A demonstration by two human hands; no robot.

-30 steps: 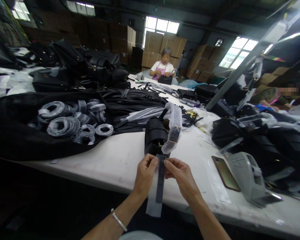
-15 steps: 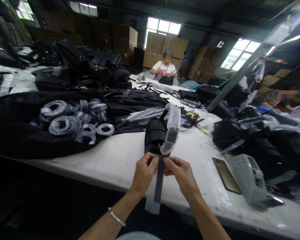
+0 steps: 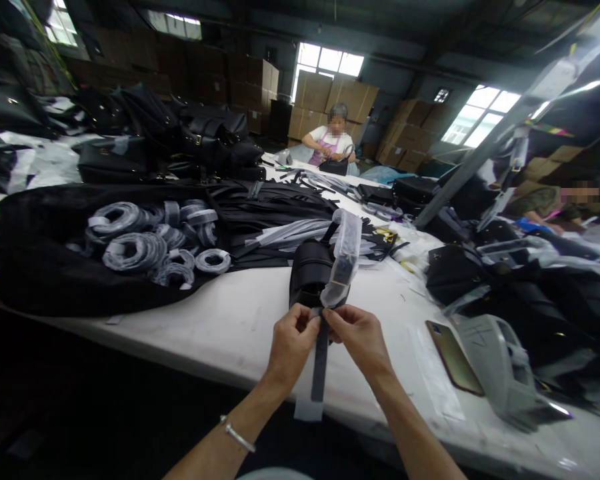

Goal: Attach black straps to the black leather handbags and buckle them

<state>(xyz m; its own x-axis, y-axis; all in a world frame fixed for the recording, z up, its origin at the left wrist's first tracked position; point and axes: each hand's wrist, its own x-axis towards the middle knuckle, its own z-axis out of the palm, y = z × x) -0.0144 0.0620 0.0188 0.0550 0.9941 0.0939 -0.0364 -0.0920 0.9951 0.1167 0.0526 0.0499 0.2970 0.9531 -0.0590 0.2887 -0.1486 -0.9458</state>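
Note:
A dark strap hangs over the table's front edge, with a translucent wrapping sheet showing at its lower end. My left hand pinches the strap's upper part from the left side. Opposite it, my right hand pinches the same part, fingertips close to the left ones. Just beyond both hands stands a small black bag. Over the bag's right side arches a strap wrapped in whitish film. The fingertips partly hide where the dark strap meets the bag.
Left, a black cloth carries several wrapped strap rolls. Behind the bag lie loose black straps. A phone and a grey tape dispenser sit at right, near piled black bags. A co-worker works across the table.
My hands have drawn slightly closer together on the strap, the right one shifting inward. The wrapping's lower end has risen a little. The camera view has tilted slightly.

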